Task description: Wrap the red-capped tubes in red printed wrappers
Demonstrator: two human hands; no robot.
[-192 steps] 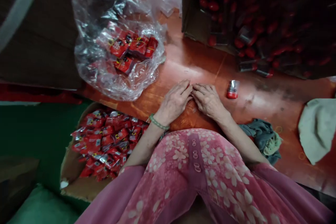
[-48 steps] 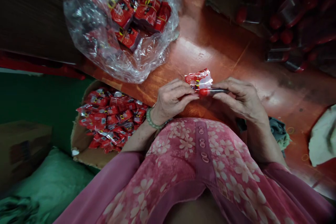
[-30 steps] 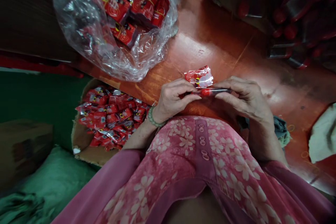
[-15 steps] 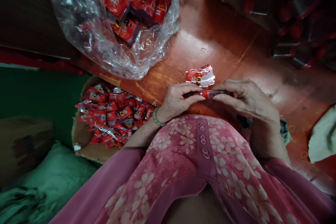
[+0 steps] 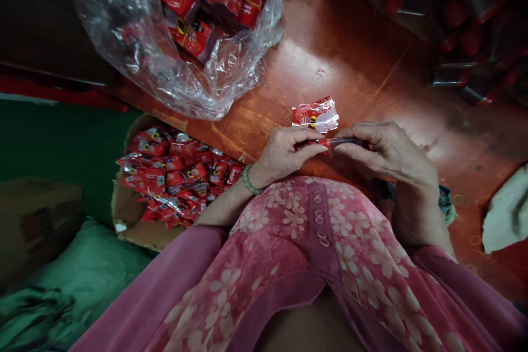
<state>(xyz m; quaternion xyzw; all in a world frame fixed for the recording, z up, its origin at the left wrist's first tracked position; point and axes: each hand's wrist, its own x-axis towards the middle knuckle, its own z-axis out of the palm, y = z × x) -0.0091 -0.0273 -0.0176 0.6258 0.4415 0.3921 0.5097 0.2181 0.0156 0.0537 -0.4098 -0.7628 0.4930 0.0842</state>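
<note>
My left hand (image 5: 284,154) and my right hand (image 5: 383,151) meet over the reddish-brown table (image 5: 330,66), just in front of my pink flowered top. Between them they pinch a small clear tube with a red end (image 5: 334,143), lying sideways. My left fingers also grip a red and clear plastic wrapper (image 5: 315,115) whose free part sticks up behind the tube; the tube's left end sits inside it. Both hands are closed on these items.
A clear plastic bag (image 5: 173,38) with bundles of red packets lies at the far left of the table. A cardboard box (image 5: 136,231) of wrapped red packets sits low at my left. A box of red-capped tubes (image 5: 466,16) stands at far right. Cloths (image 5: 505,214) lie at right.
Since 6.4 s ago my hands picked up a wrapper and a tube. Over the last second the tube's red end has slid further left into the wrapper.
</note>
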